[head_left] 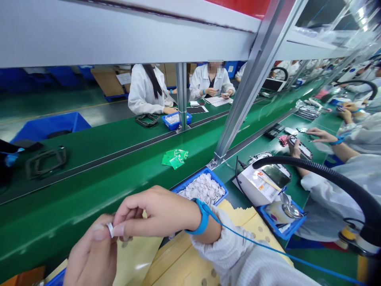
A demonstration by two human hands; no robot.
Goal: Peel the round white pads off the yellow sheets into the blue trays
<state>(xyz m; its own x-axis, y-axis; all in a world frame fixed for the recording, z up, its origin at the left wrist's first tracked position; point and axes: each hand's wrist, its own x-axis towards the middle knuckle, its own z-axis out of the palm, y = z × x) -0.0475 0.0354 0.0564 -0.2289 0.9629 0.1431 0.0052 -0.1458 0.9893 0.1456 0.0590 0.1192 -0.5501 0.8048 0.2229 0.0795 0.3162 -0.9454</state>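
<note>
Sleeve (pixel 247 262) up front, fiddly pinch ahead

Yellow sheets (pixel 175 266) sit underneath, so I'd worry about a drop: grip slackens, barely any edge to hold. Right hand (pixel 157 212) pinches from one side, thumb and finger nearly together; left hand (pixel 93 252) presses its thumb on the other, remaining fingers partly hidden. Tiny white piece (pixel 110 229) sits between the fingertips, touching both.

Beyond the right hand (pixel 166 212), circuit boards (pixel 175 159) lie on the belt (pixel 119 178); nearer and to their right, a bin (pixel 224 197) of small pieces (pixel 204 187) stands beside a post (pixel 235 95) — sheets (pixel 178 258) before it. Further right, a tray (pixel 293 229) holds a container (pixel 272 210). Across the belt, a second bin (pixel 171 125) stands before two co-workers (pixel 143 95).
</note>
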